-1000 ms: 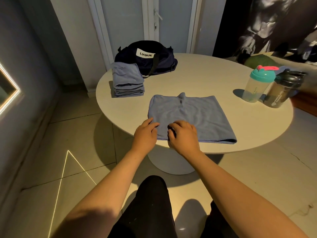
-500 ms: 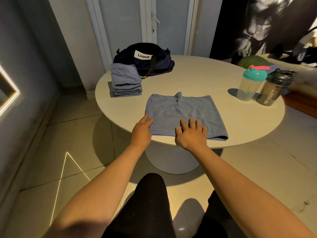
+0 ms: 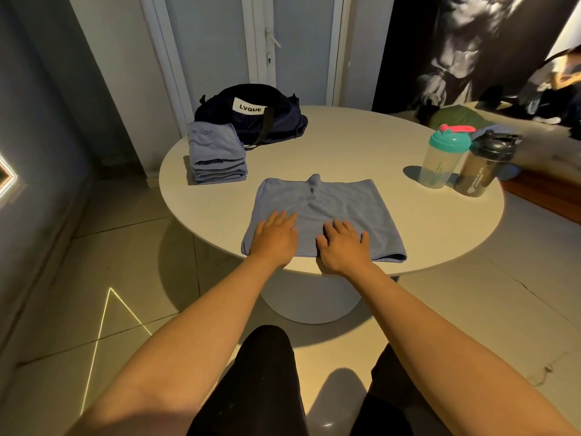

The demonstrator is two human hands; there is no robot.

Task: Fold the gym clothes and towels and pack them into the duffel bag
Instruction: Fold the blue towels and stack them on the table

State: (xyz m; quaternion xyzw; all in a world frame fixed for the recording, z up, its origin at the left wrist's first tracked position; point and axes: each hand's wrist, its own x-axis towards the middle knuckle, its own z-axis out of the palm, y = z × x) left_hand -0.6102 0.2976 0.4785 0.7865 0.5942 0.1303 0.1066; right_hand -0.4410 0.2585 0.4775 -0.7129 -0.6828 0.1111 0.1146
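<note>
Here both flat, empty hands, left hand (image 3: 273,239) and right hand (image 3: 342,247), press the half-folded blue microfibre towel (image 3: 327,212); its near edge (image 3: 377,257) sits close to the round white table's rim (image 3: 440,262) and may slide off.

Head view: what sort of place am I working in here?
Probably a gym lounge or changing area. A black-and-white mural of a muscular torso covers the wall, a teal-lidded shaker bottle and a black shaker bottle stand on the round table, and a duffel bag sits beside stacked folded towels.

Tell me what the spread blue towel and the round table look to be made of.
Spread blue towel: soft matte cloth, perhaps microfibre; it wrinkles. Round table: smooth, hard off-white top with faint sheen; laminate or painted, cannot tell.
</note>
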